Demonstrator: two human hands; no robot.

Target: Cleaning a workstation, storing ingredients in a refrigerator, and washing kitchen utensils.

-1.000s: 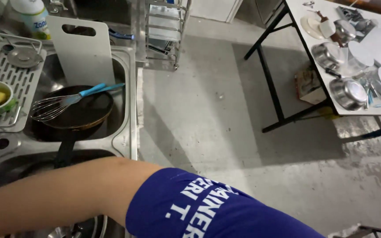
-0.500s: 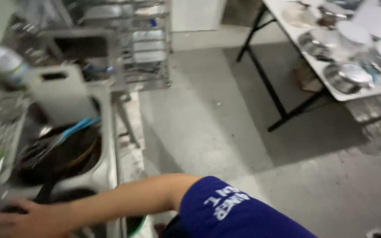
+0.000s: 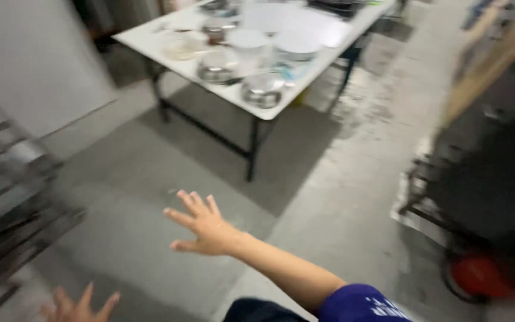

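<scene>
Both hands are empty and held over the bare grey floor [image 3: 150,179]. The right hand [image 3: 204,226] has its fingers spread apart and touches nothing; its bare arm runs back to a blue sleeve [image 3: 362,304] at the bottom edge. The left hand [image 3: 78,307] is low at the bottom left, fingers also spread, partly cut off by the edge. Well apart, a white desk [image 3: 150,42] on black legs carries metal bowls [image 3: 261,89] and white lids near its front corner. A blurred metal rack [image 3: 7,209] stands at the left, and a dark cart with a red wheel [image 3: 478,277] at the right.
</scene>
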